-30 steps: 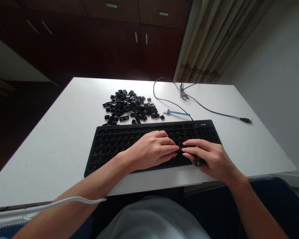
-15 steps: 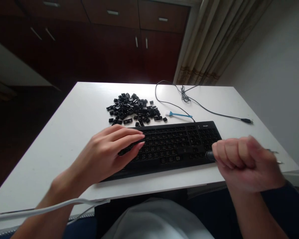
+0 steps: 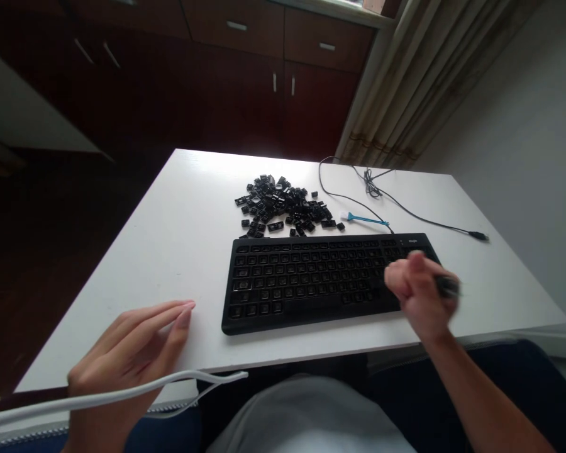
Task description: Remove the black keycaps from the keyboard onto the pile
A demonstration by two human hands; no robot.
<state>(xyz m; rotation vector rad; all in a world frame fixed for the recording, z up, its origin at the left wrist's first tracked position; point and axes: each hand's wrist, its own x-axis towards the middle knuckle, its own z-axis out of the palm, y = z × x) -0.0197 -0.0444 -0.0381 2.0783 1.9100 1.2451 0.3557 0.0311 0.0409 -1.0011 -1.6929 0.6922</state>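
Observation:
A black keyboard (image 3: pixel 306 277) lies on the white table with its keycaps off, showing rows of bare key sockets. My right hand (image 3: pixel 422 289) is closed in a fist over its right end. What looks like a black keycap puller (image 3: pixel 447 287) sticks out of that fist, blurred; the fingers hide most of it. To the left of the keyboard, apart from it, my left hand (image 3: pixel 136 352) rests low over the table with its fingers stretched out and nothing in them. Behind the keyboard lies a heap of loose black keycaps (image 3: pixel 283 204).
A small blue brush (image 3: pixel 365 219) with white bristles lies right of the heap. The keyboard's cable (image 3: pixel 424 219) runs over the back right to a USB plug (image 3: pixel 478 236). A white cord (image 3: pixel 122 396) crosses in front of my left forearm at the table's (image 3: pixel 146 251) near edge.
My left hand has left the keyboard and moved left and nearer to me. My right fist has shifted left over the keyboard and turned, still holding the puller. The view has shifted slightly.

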